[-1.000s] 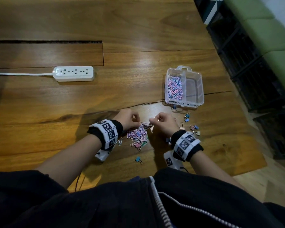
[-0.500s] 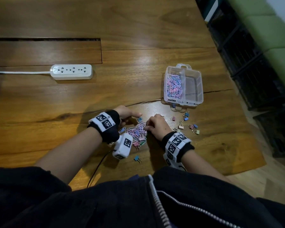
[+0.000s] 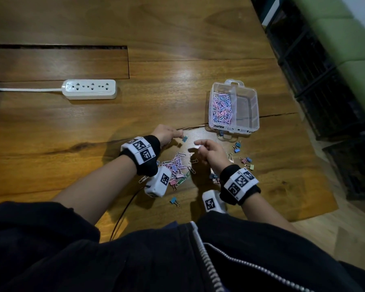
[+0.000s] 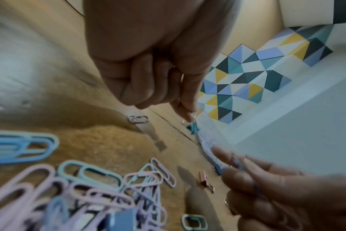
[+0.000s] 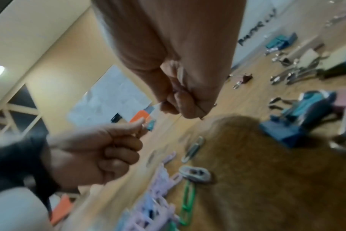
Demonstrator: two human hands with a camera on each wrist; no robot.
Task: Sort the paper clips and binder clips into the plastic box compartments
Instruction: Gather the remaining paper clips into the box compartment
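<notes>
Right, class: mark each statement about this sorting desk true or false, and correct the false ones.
1. The left hand pinches a blue binder clip. True.
2. The plastic box holds its paper clips in the right compartment. False: they fill the left one.
3. The power strip lies left of the box. True.
4. Every binder clip is boxed. False: several loose binder clips lie on the table.

— Where's the plastic box (image 3: 253, 95)?
— On the desk (image 3: 177, 28), clear, lid off. Its left compartment is full of pastel paper clips (image 3: 221, 108); the right one looks bare.
— And the loose ones?
— A pink-and-blue paper clip pile (image 3: 176, 166) lies nearer; small binder clips (image 3: 246, 161) are scattered right of it. One teal binder clip (image 3: 184, 139) hangs pinched in the left hand (image 3: 167, 133).
</notes>
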